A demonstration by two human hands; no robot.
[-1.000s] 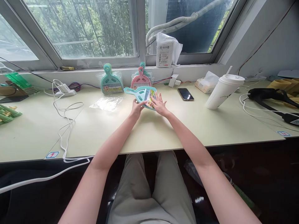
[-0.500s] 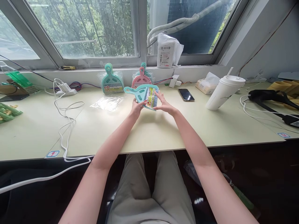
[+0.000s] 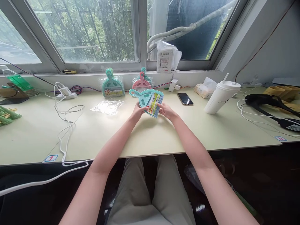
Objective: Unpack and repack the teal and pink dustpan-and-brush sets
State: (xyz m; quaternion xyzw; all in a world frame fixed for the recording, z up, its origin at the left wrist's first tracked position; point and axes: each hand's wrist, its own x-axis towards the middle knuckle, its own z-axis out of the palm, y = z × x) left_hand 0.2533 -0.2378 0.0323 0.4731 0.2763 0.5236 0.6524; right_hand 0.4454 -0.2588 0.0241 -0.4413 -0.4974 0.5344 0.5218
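Note:
In front of me, above the desk, is a small teal dustpan and brush set (image 3: 144, 97), tilted, its ring handle pointing up and left. A yellow printed label crosses the brush's bristles. My left hand (image 3: 138, 112) grips the lower left edge of it, thumb on the front. My right hand (image 3: 167, 112) has its fingers closed at the right edge by the bristles, with some fingertips hidden behind. Behind stand a stack of wrapped teal dustpan sets (image 3: 112, 85) and a stack with a pink dustpan (image 3: 142, 82) in front.
A clear plastic bag (image 3: 107, 106) lies left of my hands. On the right are a phone (image 3: 185, 98), a tissue pack (image 3: 205, 88), a white cup (image 3: 221, 98) with a straw and a black strap (image 3: 264, 107). White cables (image 3: 67, 125) run along the left desk (image 3: 93, 134).
The dustpan set has turned, its bristle end swinging slightly right. My right hand's fingers, spread before, have closed in at its right edge. The left hand keeps its grip.

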